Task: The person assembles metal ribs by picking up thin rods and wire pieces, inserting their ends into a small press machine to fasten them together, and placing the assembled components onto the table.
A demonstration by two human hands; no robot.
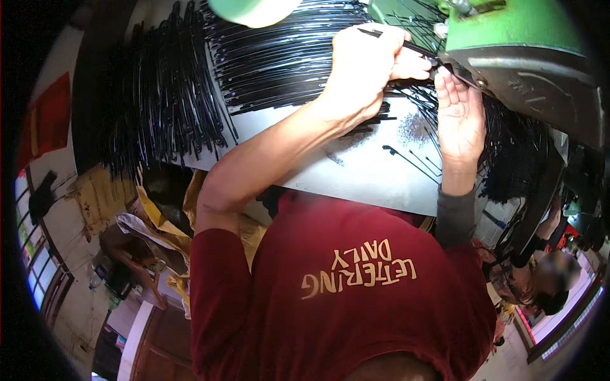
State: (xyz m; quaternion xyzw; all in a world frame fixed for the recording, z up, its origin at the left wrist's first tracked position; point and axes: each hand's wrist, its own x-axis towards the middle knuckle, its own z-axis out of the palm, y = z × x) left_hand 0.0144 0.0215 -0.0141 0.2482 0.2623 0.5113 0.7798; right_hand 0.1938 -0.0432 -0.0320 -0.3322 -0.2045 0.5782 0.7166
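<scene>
My left hand (pixel 363 71) is closed round a thin black strip (pixel 416 48), which slants down to the right toward a green machine (pixel 516 32). My right hand (pixel 462 120) has its fingers stretched out, palm showing, with the fingertips close to the strip's far end beside the machine. Whether those fingertips touch the strip I cannot tell. Below my left wrist, short black pieces lie on the pale tabletop (pixel 356 174). A few loose thin rods (pixel 410 159) lie left of my right wrist, one with a knobbed end.
Dense rows of thin black rods (pixel 273 70) cover the table's far middle, and another bundle (pixel 168 95) hangs over its left edge. More rods are heaped under the machine. A pale green rounded object (pixel 254 7) intrudes at the top. Brown cardboard (pixel 101 197) stands at the left.
</scene>
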